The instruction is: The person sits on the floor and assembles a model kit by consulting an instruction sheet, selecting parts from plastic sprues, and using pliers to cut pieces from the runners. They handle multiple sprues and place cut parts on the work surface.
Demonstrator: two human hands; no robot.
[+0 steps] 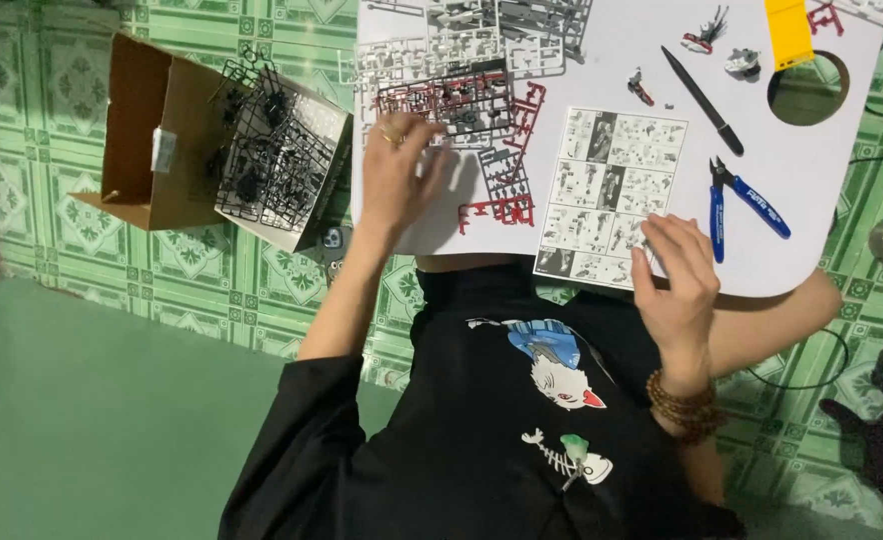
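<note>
Only the head view here, so going through that. It's a plastic model kit build, and by the look of it pretty early on.

The left hand point(400, 175), upper middle of the frame, is spread flat with fingers apart, resting on the white work sheet point(842, 190) right at the edge of the red parts frame point(497, 120). It isn't gripping anything. The right hand point(674, 275), lower right of centre, has its fingers loosely open and its fingertips on the lower corner of the instruction sheet point(607, 195), pinning it rather than holding it.

Done so far, I'd say: a few tiny sub-assemblies point(707, 35) sit along the top right, near the black hobby knife point(704, 100). The blue-handled nippers point(742, 200) lie untouched just right of the instructions.

Left to do: most of it. The grey parts frames point(482, 35) at the top look nearly full, and the black parts frames point(272, 150) are in the cardboard box point(142, 140) at upper left.
</note>
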